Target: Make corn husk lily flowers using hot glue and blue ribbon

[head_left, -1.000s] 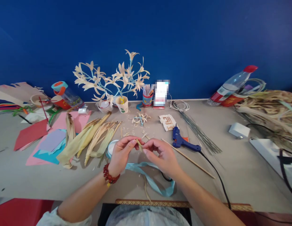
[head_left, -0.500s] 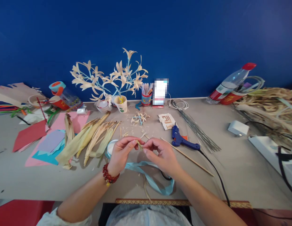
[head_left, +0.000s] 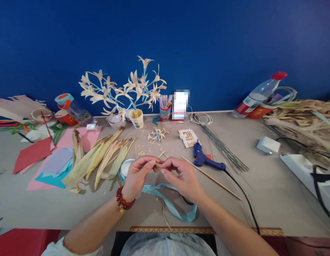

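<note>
Over the middle of the grey table, my left hand [head_left: 138, 176] and my right hand [head_left: 180, 176] meet fingertip to fingertip. Both pinch a small strip of dry corn husk [head_left: 157, 165] between thumb and fingers. A red bead bracelet is on my left wrist. Under the hands lies a light blue ribbon [head_left: 171, 204] that runs from a tape roll [head_left: 124, 168]. To the left of the hands lie several long corn husks [head_left: 101, 156].
A blue glue gun [head_left: 204, 160] with a black cord, a thin wooden stick [head_left: 215, 179] and a bundle of wires [head_left: 223, 149] lie to the right. Husk flowers [head_left: 127, 89] stand in a cup at the back. Coloured paper [head_left: 55, 160] lies left, dry husks and a bottle [head_left: 258, 95] right.
My fingers have shifted slightly on the husk strip; the hands stay in the same place. The view has drifted a little.
</note>
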{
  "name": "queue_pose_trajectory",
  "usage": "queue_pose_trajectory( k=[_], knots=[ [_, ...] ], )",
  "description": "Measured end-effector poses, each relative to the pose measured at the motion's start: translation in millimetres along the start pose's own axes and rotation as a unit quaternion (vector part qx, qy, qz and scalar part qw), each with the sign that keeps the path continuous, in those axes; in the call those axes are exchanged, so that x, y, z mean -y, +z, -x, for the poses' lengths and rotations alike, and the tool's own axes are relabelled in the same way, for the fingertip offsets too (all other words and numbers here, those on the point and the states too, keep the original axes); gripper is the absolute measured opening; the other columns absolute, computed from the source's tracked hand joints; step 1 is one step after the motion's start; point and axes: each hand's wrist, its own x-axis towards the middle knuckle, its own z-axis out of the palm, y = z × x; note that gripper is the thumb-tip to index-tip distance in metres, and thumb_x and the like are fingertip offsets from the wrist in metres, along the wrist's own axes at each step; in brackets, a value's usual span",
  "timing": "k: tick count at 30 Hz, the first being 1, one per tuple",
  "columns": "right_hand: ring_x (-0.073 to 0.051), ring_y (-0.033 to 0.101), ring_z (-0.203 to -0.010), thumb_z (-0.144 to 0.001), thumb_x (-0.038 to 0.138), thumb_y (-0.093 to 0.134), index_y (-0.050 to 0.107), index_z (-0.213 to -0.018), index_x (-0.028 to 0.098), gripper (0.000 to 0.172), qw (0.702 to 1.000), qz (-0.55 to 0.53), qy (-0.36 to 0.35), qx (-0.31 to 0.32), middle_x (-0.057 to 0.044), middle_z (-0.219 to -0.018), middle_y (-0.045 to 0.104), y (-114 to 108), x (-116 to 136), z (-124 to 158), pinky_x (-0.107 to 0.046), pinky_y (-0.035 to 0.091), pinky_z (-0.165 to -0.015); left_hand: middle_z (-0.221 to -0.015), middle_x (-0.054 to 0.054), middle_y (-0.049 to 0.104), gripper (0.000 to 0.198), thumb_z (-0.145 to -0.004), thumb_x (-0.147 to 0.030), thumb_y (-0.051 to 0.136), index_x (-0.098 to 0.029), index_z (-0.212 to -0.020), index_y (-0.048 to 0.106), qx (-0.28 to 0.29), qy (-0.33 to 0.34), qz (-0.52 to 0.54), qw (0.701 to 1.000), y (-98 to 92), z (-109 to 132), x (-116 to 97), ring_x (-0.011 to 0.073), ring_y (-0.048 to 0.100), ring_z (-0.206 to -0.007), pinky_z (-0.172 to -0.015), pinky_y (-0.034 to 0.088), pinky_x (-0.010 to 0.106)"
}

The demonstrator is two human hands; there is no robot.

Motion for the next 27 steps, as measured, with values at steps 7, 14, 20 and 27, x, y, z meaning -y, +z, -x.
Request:
queue_pose_trajectory(
  k=[7, 14, 20, 27],
  knots=[
    [-0.015, 0.06, -0.067, -0.084, 0.022, 0.059, 0.064, -0.081, 0.019, 0.007, 1.0, -0.007, 0.002, -0.004, -0.003, -0.075, 0.068, 0.6, -4.4, -0.8, -0.024, 0.045, -0.06, -0.094, 0.004, 0.074, 0.011, -0.086, -0.02, 0.066, -0.021, -0.091, 0.076, 0.004, 0.003, 0.005, 1.0, 0.5, 1.9, 2.1, 0.0107, 0.059, -0.071, -0.071, 0.048, 0.023],
    [-0.017, 0.063, -0.073, -0.086, 0.022, 0.06, 0.064, -0.083, 0.019, 0.006, 1.0, -0.02, 0.006, 0.005, -0.004, -0.08, 0.07, 2.2, -7.2, -1.2, -0.026, 0.047, -0.065, -0.097, 0.006, 0.072, 0.01, -0.086, -0.022, 0.066, -0.02, -0.087, 0.076, 0.016, -0.006, 0.006, 1.0, 1.8, 1.1, -1.3, 0.0129, 0.058, -0.079, -0.072, 0.047, 0.024],
    [-0.016, 0.063, -0.072, -0.086, 0.023, 0.062, 0.064, -0.083, 0.019, 0.006, 1.0, -0.022, -0.001, 0.001, -0.003, -0.08, 0.07, 3.3, -8.3, -1.4, -0.027, 0.048, -0.066, -0.1, 0.006, 0.07, 0.008, -0.084, -0.022, 0.069, -0.018, -0.082, 0.075, 0.013, -0.032, 0.022, 0.999, 3.0, 0.5, -5.3, 0.013, 0.058, -0.08, -0.071, 0.046, 0.024],
    [-0.015, 0.062, -0.07, -0.087, 0.023, 0.063, 0.063, -0.081, 0.02, 0.007, 0.999, -0.03, -0.023, -0.025, -0.001, -0.077, 0.068, 7.9, -7.6, -1.2, -0.025, 0.048, -0.067, -0.099, 0.005, 0.068, 0.007, -0.081, -0.024, 0.071, -0.019, -0.082, 0.076, 0.011, -0.037, 0.052, 0.998, 5.3, 1.1, -4.0, 0.0116, 0.056, -0.077, -0.068, 0.045, 0.023]
  ],
)
